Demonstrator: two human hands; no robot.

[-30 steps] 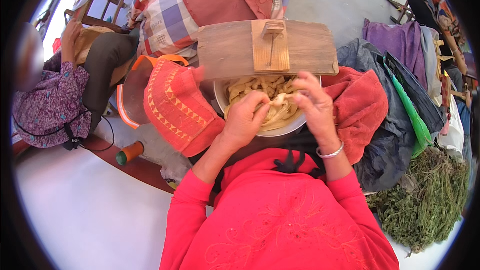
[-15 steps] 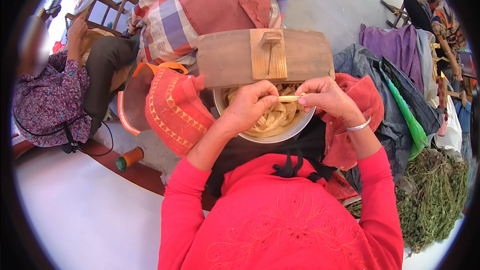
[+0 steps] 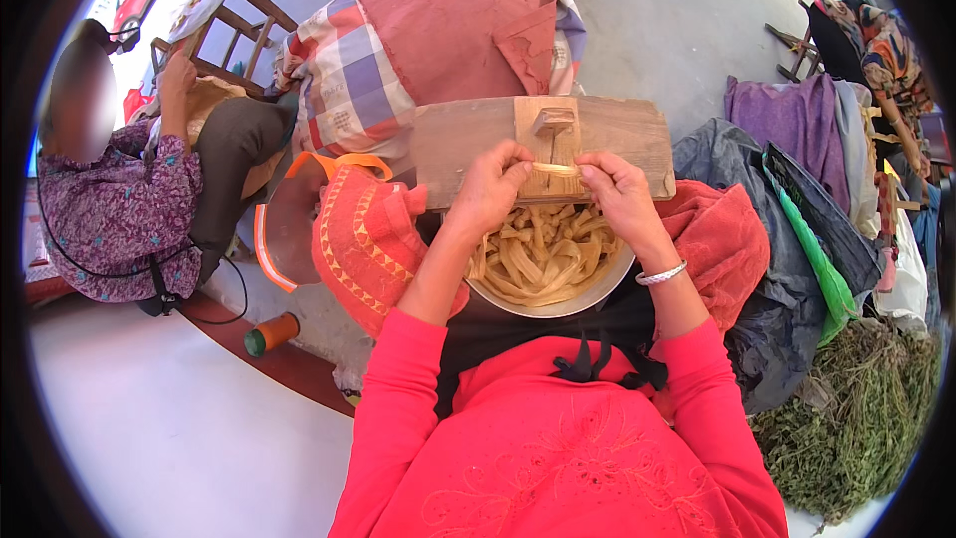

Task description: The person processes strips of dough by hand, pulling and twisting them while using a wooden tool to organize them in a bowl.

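Note:
A pale yellow, ribbon-like fibre strip [image 3: 556, 169] is stretched short between my two hands. My left hand [image 3: 490, 184] pinches its left end between thumb and fingers. The right end is pinched by my right hand [image 3: 619, 194]. Both hands are over the near part of a wooden board [image 3: 463, 144], in front of a small wooden peg [image 3: 554, 121] that stands on a lighter strip of wood fixed across it. Below my hands, a metal basin [image 3: 554, 312] in my lap holds many loosely coiled fibre strips [image 3: 543, 254]. The board hides the basin's far side.
Red towels [image 3: 363, 239] lie on both sides of the basin. Beyond the board is a cloth-covered bundle [image 3: 448, 30]. Dark cloths [image 3: 732, 169] and dried plants [image 3: 856, 418] lie at right. A person [image 3: 119, 199] sits at left, near an orange-and-green spool [image 3: 271, 334].
My hands have moved from over the basin's far part onto the board, bringing the fibre strip near the peg. More of the basin's coils show. The whole view has shifted slightly.

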